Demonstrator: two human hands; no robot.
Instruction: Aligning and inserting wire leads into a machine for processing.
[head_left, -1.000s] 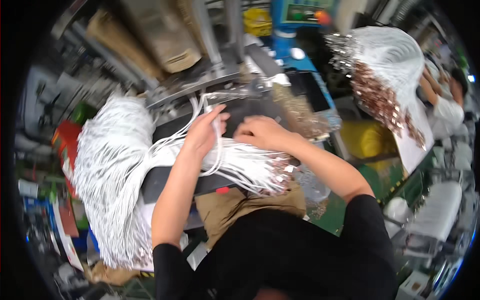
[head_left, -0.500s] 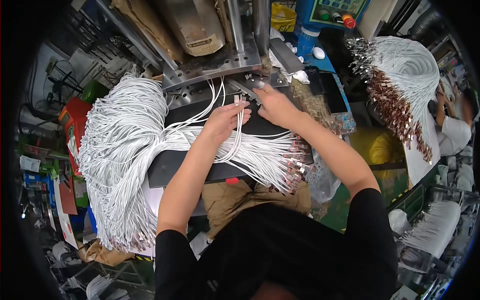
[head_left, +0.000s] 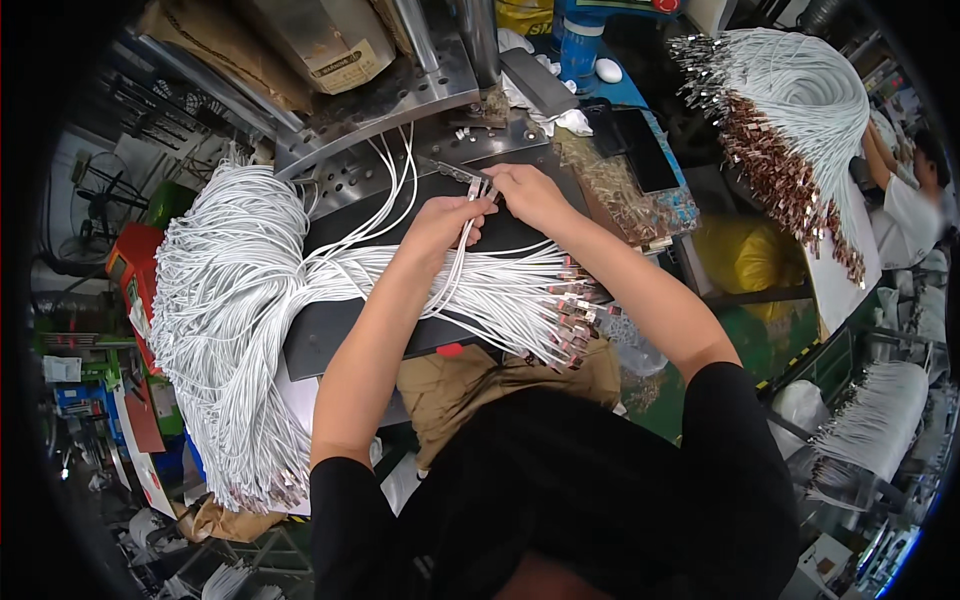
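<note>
My left hand [head_left: 448, 225] is closed on a few white cables [head_left: 458, 262], whose metal-ended connectors [head_left: 474, 188] stick up past the thumb. Close beside it, my right hand [head_left: 532, 197] has its fingers pinched at the end of a thin, notched metal strip [head_left: 455, 172], right by those connectors. The fingertips partly cover where strip and connectors meet, so I cannot tell if they touch. Below my hands lies a thick bundle of white cables [head_left: 500, 300], its connector ends [head_left: 575, 325] fanned out to the right.
A large heap of looped white cables [head_left: 225, 300] fills the left. Ahead stands a perforated metal press plate [head_left: 440, 95] with posts. A phone-like black slab [head_left: 645, 150] lies at right. Farther right, another cable coil [head_left: 800, 100] hangs near a person [head_left: 905, 215].
My right hand has come in closer to my left, bringing the metal strip nearer to the connectors. The left hand still grips the cables. The whole view has shifted slightly.
</note>
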